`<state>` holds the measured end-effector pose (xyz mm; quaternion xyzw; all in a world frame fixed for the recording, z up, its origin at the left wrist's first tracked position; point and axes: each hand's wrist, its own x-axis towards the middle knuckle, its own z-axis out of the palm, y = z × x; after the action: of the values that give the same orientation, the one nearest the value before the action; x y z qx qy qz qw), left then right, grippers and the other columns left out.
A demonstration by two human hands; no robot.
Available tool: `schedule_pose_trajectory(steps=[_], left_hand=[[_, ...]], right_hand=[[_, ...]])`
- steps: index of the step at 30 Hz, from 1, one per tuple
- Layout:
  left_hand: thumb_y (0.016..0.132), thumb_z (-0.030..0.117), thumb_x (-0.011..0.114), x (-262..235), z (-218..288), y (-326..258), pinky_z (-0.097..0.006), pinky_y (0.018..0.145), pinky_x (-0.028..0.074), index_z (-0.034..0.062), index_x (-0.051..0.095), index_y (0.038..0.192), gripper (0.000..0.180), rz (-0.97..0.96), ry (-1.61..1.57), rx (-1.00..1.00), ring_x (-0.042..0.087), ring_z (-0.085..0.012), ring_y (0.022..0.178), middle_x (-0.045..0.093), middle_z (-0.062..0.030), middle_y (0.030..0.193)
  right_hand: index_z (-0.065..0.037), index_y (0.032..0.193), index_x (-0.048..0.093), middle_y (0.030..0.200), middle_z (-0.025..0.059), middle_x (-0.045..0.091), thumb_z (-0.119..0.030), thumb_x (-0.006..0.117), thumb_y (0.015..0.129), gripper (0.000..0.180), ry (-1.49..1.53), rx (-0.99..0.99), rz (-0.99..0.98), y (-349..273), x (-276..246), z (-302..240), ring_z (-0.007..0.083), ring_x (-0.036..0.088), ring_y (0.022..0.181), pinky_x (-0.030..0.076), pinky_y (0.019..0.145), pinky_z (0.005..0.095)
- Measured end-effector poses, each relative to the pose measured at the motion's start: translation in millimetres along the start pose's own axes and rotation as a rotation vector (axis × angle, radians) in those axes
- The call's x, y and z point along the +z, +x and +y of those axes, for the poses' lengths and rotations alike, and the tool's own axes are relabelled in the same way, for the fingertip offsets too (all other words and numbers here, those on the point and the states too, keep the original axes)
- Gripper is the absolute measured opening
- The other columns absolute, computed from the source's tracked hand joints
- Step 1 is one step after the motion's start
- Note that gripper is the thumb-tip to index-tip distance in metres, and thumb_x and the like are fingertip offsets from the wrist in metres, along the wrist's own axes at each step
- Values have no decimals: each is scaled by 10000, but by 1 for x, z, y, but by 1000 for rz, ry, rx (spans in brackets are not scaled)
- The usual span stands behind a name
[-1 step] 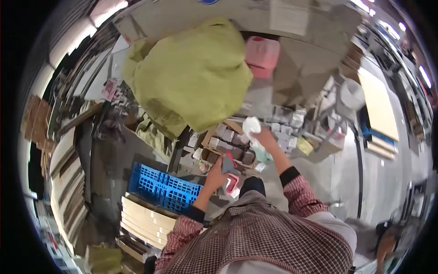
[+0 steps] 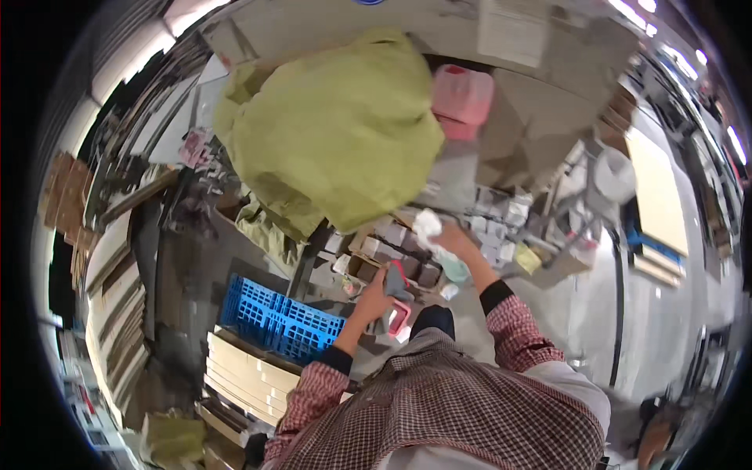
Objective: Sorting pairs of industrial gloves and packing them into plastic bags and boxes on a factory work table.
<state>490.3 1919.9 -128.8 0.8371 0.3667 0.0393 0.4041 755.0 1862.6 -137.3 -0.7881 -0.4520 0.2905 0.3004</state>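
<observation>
My left hand (image 2: 374, 299) is closed round a grey and red object (image 2: 398, 282), whose exact kind I cannot make out. Just below it shows a red-rimmed piece (image 2: 399, 317); whether the two are joined is unclear. My right hand (image 2: 454, 241), held out farther and to the right, grips a crumpled white wad (image 2: 427, 225) that looks like cloth or paper. Below both hands lies an open cardboard box (image 2: 363, 254) with small grey and brown blocks or packets in its compartments. A pale green translucent item (image 2: 454, 268) sits under my right wrist.
A large yellow-green sack (image 2: 337, 133) bulges ahead, beside a pink plastic jug (image 2: 462, 94). At left, a blue plastic crate (image 2: 282, 317) stands by stacked cardboard (image 2: 247, 376). Small grey pieces (image 2: 493, 235) and a white roll (image 2: 615, 174) lie to the right.
The view has shifted slightly, moving the surroundings a little to the right. The white wad in my right hand has changed shape and sits slightly lower. Both hands keep their holds.
</observation>
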Motion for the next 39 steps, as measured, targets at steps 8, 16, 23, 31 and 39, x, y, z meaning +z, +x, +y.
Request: schedule_pose_trajectory(steps=[8,16,23,31,39], left_hand=[[646,123,586,-4,-124,155,-434,803,434,55,354,1276,675,332,155,-396,537,-420,926,570,-265,970],[662,214,654,-277,67,162,-424,776,438,61,467,1159,553,953,823,122,534,-369,932,554,-182,1029],[640,135,660,-378,156,183,-439,622,454,69,457,1162,564,1051,922,53,559,-364,733,540,-218,891],[651,180,627,-415,167,189,-453,670,421,-9,526,952,370,666,987,-31,525,-367,824,557,-192,824],[624,95,544,-420,175,198,-393,615,480,36,586,805,194,726,1094,188,581,-299,704,574,-136,668]], right_hand=[[-6,1215,423,1150,205,518,-257,726,567,758,-308,-358,-709,159,69,-58,309,511,1038,397,890,337],[-21,1099,501,1114,108,535,-70,667,678,456,134,-672,209,276,-167,-164,208,486,1057,398,885,315],[3,869,603,767,220,584,-212,648,665,300,-257,-1025,822,355,-257,-311,388,569,721,473,678,412],[-42,1049,554,999,125,606,-284,636,720,416,-1071,-681,-747,407,-149,-288,222,560,890,455,750,338],[-44,1031,559,975,121,608,-267,616,740,371,-1102,-648,-704,410,-127,-273,221,560,872,455,741,342]])
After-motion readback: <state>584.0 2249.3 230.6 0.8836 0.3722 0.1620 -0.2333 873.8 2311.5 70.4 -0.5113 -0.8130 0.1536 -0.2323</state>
